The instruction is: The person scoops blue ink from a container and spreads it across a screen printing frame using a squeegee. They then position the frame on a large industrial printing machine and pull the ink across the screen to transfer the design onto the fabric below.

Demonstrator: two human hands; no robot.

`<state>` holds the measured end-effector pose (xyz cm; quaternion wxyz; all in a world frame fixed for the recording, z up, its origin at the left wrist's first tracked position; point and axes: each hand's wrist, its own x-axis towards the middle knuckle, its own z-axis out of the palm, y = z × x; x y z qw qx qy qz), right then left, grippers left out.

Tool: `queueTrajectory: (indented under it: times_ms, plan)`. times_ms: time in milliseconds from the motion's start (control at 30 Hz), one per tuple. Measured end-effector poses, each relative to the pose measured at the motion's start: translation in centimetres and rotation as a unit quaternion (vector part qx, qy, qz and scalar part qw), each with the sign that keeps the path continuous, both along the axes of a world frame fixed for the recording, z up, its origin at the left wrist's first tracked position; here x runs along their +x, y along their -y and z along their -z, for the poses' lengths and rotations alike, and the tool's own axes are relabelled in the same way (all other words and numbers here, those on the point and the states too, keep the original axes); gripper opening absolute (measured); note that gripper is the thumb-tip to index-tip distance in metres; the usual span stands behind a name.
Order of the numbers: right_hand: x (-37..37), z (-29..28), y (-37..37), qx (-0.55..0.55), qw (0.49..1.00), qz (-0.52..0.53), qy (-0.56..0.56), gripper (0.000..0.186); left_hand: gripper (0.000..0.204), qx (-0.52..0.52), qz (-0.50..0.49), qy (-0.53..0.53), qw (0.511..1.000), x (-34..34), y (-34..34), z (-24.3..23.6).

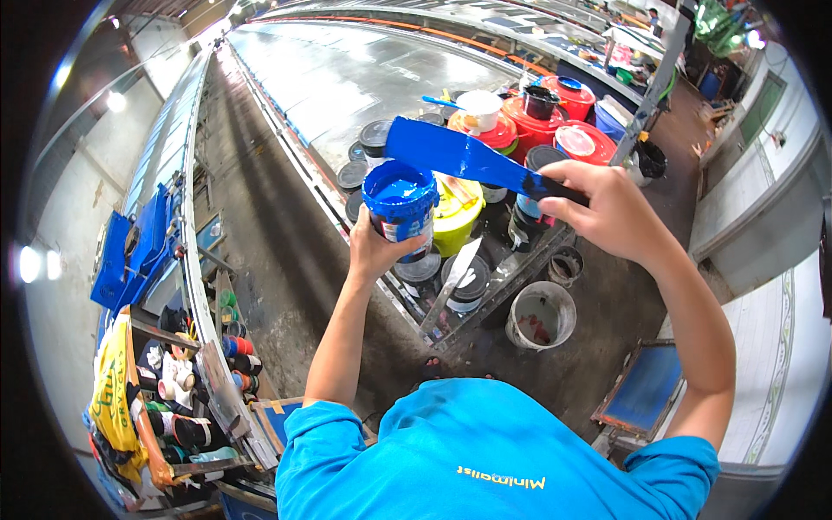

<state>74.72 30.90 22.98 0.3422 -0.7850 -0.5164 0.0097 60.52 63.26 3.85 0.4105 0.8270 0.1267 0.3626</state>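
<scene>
Paint work at our long printing table (364, 78): our left hand (374, 250) wraps around a small tub of blue paint (400, 201), lifted just off the table's near end. Our right hand (611, 212) grips the dark handle of a broad, blue-coated spatula (464, 156), its blade tilted just above the tub. Red-lidded buckets (529, 121) crowd the table behind.

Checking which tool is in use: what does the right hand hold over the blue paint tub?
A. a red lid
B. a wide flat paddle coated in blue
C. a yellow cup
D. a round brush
B: the right hand grips a flat blue-coated paddle angled above the blue paint tub, which the left hand holds.
</scene>
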Motion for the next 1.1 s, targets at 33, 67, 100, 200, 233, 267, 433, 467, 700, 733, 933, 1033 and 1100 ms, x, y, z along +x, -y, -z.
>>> queueTrajectory:
  times_ms: [33,67,100,200,233,267,433,467,700,733,933,1033,1100]
  plan:
    - [0.2,0.5,-0.3,-0.009,0.995,0.001,-0.099,0.035,0.092,0.009,0.008,0.002,1.000,0.2,0.3,-0.3]
    - [0.4,1.1,-0.7,-0.026,0.981,0.002,-0.193,0.036,0.092,-0.012,0.008,-0.032,0.999,0.3,0.7,-0.5]
    - [0.5,1.9,-1.1,-0.028,0.957,-0.009,-0.288,0.037,0.092,-0.014,0.019,-0.029,0.999,0.5,0.9,-0.7]
    - [0.4,4.9,-2.2,0.008,0.913,-0.051,-0.404,0.039,0.089,-0.015,0.036,-0.026,0.999,1.1,1.4,-1.2]
    - [0.4,5.8,-2.2,-0.002,0.908,-0.040,-0.418,0.037,0.089,-0.013,0.037,-0.022,0.999,1.3,1.4,-1.3]
    - [0.5,6.5,-1.9,-0.004,0.909,-0.051,-0.415,0.036,0.089,-0.011,0.037,-0.018,0.999,1.5,1.3,-1.4]
    - [2.2,6.8,2.0,-0.073,0.905,-0.008,-0.420,0.034,0.087,0.019,0.009,-0.023,1.000,1.7,0.0,-1.1]
    - [2.7,6.3,3.1,-0.084,0.907,-0.006,-0.413,0.034,0.087,0.031,-0.002,-0.033,0.999,1.7,-0.4,-0.9]
    - [3.6,8.0,8.6,-0.006,0.898,0.047,-0.438,0.033,0.076,-0.156,0.180,0.043,0.970,2.2,-3.1,-0.8]
    - [3.6,8.9,8.8,-0.010,0.891,0.055,-0.450,0.034,0.078,-0.168,0.189,0.034,0.967,2.1,-3.4,-1.3]
    - [4.3,13.4,8.9,0.023,0.885,-0.018,-0.465,0.036,0.090,-0.117,0.240,-0.026,0.963,1.0,-3.7,-5.3]
    - [5.1,14.2,8.3,0.040,0.904,-0.048,-0.422,0.034,0.096,-0.085,0.247,-0.031,0.965,0.5,-3.3,-6.4]
    - [5.6,14.2,8.2,0.073,0.935,-0.086,-0.336,0.033,0.101,-0.086,0.258,-0.051,0.961,0.0,-3.3,-6.6]
